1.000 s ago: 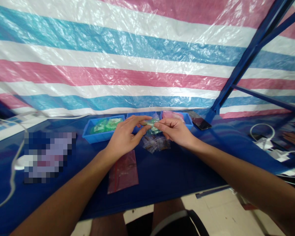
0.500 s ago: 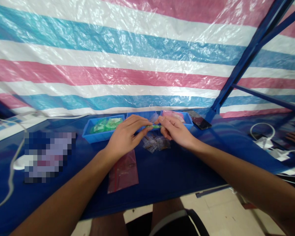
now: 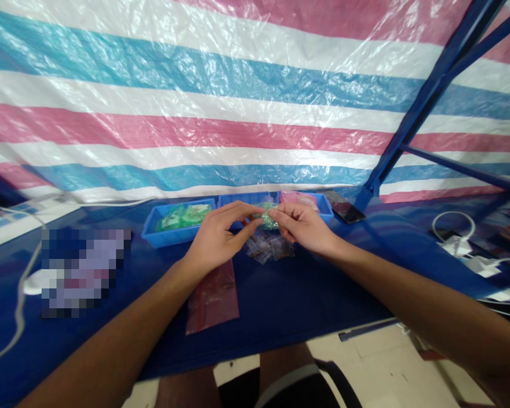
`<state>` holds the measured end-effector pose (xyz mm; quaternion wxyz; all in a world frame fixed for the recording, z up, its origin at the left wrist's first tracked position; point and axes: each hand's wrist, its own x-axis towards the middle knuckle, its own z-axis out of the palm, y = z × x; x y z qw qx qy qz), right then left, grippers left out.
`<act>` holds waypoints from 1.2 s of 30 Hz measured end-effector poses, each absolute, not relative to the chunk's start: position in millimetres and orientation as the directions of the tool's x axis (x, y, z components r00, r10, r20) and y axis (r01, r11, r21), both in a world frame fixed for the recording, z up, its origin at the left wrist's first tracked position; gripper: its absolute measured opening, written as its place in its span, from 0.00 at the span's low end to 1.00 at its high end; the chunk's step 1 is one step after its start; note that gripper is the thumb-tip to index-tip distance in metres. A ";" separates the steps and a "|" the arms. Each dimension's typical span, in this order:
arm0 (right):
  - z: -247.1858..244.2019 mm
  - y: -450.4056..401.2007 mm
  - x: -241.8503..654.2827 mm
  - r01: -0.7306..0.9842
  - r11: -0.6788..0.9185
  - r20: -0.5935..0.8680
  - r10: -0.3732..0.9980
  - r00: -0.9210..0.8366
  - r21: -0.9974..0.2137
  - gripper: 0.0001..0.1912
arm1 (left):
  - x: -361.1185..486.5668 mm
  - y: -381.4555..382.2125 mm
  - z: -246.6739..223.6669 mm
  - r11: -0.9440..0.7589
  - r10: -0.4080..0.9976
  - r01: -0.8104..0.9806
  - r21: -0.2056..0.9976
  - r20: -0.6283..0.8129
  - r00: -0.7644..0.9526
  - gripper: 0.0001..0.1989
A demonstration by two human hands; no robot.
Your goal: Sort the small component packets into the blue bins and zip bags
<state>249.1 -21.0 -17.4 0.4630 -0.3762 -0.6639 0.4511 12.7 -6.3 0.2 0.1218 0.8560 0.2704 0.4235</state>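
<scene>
Between my two hands is a small green packet [image 3: 270, 217], its face turned toward the camera. My left hand [image 3: 221, 231] pinches its left edge with thumb and fingers. On the other side my right hand [image 3: 301, 225] grips the packet's right edge. Small clear bags with dark contents [image 3: 270, 248] lie on the blue table [image 3: 289, 306] just below the hands. A pink zip bag [image 3: 215, 300] lies flat, partly beneath my left wrist. The left blue bin [image 3: 174, 235] holds green packets [image 3: 187, 215].
The middle blue bin [image 3: 244, 198] is partly hidden by my hands. Pink bags [image 3: 300, 199] sit in the right blue bin [image 3: 326, 208]. A dark phone [image 3: 346, 208] lies beside it. White cables and adapters [image 3: 457, 246] are at the right, and a blurred-out item [image 3: 87, 269] at the left.
The green packet, edge-on before, is now tilted so that its broad face shows. Both hands have stayed in nearly the same place, with the fingers slightly shifted.
</scene>
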 end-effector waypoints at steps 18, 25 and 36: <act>-24.0 -28.5 253.1 0.430 0.658 0.504 0.752 -0.425 -0.619 0.17 | -56.7 37.4 3.4 -0.226 0.799 0.956 0.185 0.598 0.073 0.10; -22.2 -40.9 241.5 0.255 0.884 0.515 0.441 -0.735 -0.392 0.18 | -24.9 18.9 11.0 -0.628 0.541 0.771 0.105 0.772 0.335 0.12; -30.5 -78.8 206.4 0.085 0.980 0.418 0.153 -0.895 -0.178 0.15 | 5.9 0.9 -3.8 -0.852 0.435 0.504 0.144 0.731 0.526 0.10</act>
